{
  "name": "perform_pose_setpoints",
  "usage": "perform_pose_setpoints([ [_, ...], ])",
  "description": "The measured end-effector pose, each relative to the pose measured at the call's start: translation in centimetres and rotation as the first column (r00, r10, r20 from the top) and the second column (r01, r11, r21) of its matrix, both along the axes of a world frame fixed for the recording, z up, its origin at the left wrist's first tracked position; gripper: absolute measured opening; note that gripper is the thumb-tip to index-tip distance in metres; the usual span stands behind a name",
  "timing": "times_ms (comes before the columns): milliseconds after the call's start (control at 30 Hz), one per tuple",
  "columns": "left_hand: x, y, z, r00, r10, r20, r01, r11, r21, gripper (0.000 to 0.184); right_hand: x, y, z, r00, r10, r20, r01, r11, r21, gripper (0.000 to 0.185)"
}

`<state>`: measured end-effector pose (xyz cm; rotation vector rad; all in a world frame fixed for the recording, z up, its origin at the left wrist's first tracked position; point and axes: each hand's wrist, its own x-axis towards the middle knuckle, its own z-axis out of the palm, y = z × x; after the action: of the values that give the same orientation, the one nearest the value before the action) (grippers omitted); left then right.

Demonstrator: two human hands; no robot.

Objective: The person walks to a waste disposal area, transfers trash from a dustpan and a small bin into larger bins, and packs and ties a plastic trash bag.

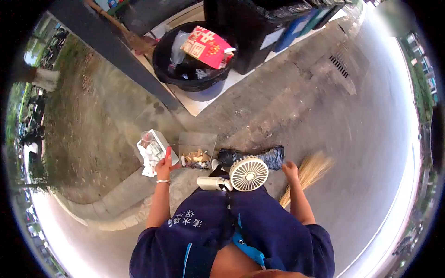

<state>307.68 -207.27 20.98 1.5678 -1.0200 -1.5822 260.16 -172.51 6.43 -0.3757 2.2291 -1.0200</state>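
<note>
A slim red object [168, 153] is gripped in the left hand [164, 168], its wrist ringed by a pale bracelet [163, 181], as cleaning gear is gathered on grey pavement [361, 153]. Just beside that hand, a white foam box [163, 139] is filled with crumpled white waste [150, 156] and a clear plastic cup [147, 137], while a dustpan [198, 139] is seen to the box's right, loaded with yellowish and white litter [197, 160]. The right hand [290, 170] is shown with its fingers curled, between one end of a black plastic bag [271, 156] and the pale bristles of a straw broom [315, 171]; whether either is grasped cannot be told. A cream portable fan [249, 173] is framed in front of a navy shirt [278, 236]. Beyond, a round bin [204, 92] lined with black plastic is topped by a red printed box [213, 48], and near it a second broom [139, 44] is stood beside a dark post [118, 60]
</note>
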Motion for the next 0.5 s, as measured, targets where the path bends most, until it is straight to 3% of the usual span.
perform_pose_setpoints([
  [33,0.6,0.0,-0.7,0.999,-0.025,0.046,0.026,0.999,-0.021,0.025,-1.3,-4.6,-2.0,0.991,0.130,0.036,-0.125,0.985,-0.119,0.032],
  [67,0.1,0.1,0.2,1.000,-0.003,0.015,0.003,1.000,-0.011,0.024,0.1,-11.1,3.9,0.989,0.101,0.112,-0.062,0.950,-0.305,0.035],
  [100,0.0,0.4,0.7,1.000,0.012,0.017,-0.012,1.000,-0.005,0.024,-0.1,-15.6,4.8,0.978,0.126,0.169,-0.068,0.946,-0.316,0.036],
  [133,0.1,0.8,1.0,0.999,0.032,0.038,-0.032,0.999,-0.002,0.024,0.4,-20.6,10.3,0.945,0.183,0.272,-0.120,0.965,-0.235,0.048],
  [167,0.1,1.3,1.3,0.997,0.053,0.060,-0.053,0.999,0.001,0.024,0.2,-24.2,7.2,0.961,0.172,0.218,-0.098,0.944,-0.314,0.055],
  [233,0.4,2.9,2.4,0.997,0.078,0.005,-0.078,0.997,0.000,0.022,-0.1,-31.2,8.3,0.960,0.266,0.092,-0.214,0.902,-0.376,0.062],
  [300,0.3,4.1,4.5,0.995,0.038,0.095,-0.036,0.999,-0.023,0.020,-0.5,-38.2,10.6,0.943,0.309,0.122,-0.228,0.869,-0.439,0.069],
  [367,-1.1,4.9,7.8,0.982,0.128,0.136,-0.123,0.992,-0.040,0.020,-0.8,-44.0,13.4,0.967,0.221,0.127,-0.166,0.925,-0.342,0.070],
  [400,-1.3,5.4,9.2,0.975,0.098,0.198,-0.081,0.992,-0.092,0.020,-2.0,-47.8,10.5,0.959,0.236,0.156,-0.161,0.910,-0.383,0.070],
  [433,-1.8,5.7,10.7,0.963,0.071,0.261,-0.035,0.990,-0.140,0.020,-1.4,-49.9,12.1,0.950,0.251,0.185,-0.153,0.893,-0.423,0.070],
  [467,-2.6,6.0,12.3,0.937,0.148,0.316,-0.101,0.982,-0.158,0.018,-1.2,-51.5,13.8,0.966,0.124,0.228,-0.046,0.947,-0.317,0.063],
  [500,-1.7,6.2,12.7,0.807,0.130,0.576,-0.002,0.976,-0.217,0.017,-1.3,-52.9,12.0,0.960,0.158,0.230,-0.081,0.946,-0.314,0.063],
])
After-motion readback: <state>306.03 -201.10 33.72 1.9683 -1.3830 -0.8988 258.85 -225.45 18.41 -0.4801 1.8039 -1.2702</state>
